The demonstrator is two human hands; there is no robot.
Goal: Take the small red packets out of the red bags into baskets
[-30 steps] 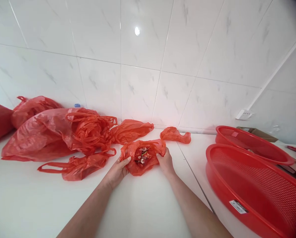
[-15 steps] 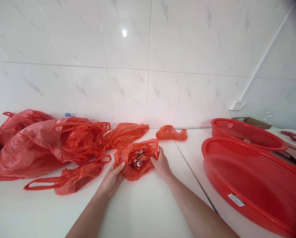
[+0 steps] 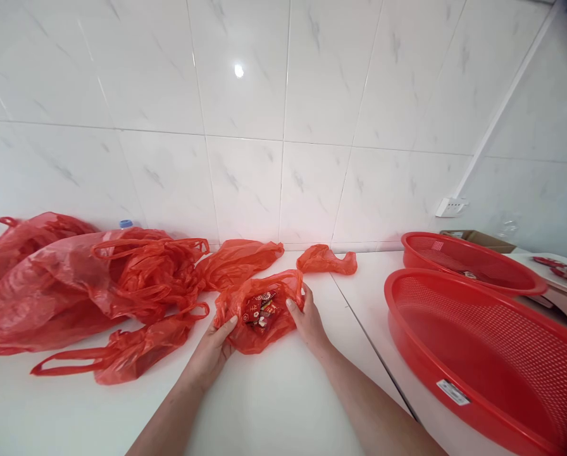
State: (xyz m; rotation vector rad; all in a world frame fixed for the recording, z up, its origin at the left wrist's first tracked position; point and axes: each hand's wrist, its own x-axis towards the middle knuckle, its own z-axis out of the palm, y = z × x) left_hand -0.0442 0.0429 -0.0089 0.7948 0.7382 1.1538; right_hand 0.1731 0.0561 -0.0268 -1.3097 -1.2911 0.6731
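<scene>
Between my hands is a thin red plastic bag, its mouth spread wide and facing up. Inside it lie several small wrapped packets, mostly red with white print. My left hand grips the bag's left rim, thumb on top and fingers underneath. On the opposite side my right hand pinches the right rim, with its thumb over the inner edge and the other fingers outside. The bag's underside is hidden from me.
Large red bags are heaped at the left, with a smaller handled bag before them. Crumpled red bags lie near the tiled wall. Two red perforated baskets stand at the right; a cardboard box sits behind. A seam crosses the white table.
The view has shifted slightly. Both hands keep their hold on the bag, which stays spread. At the far right edge, what looks like a person's hand has appeared near the red items.
</scene>
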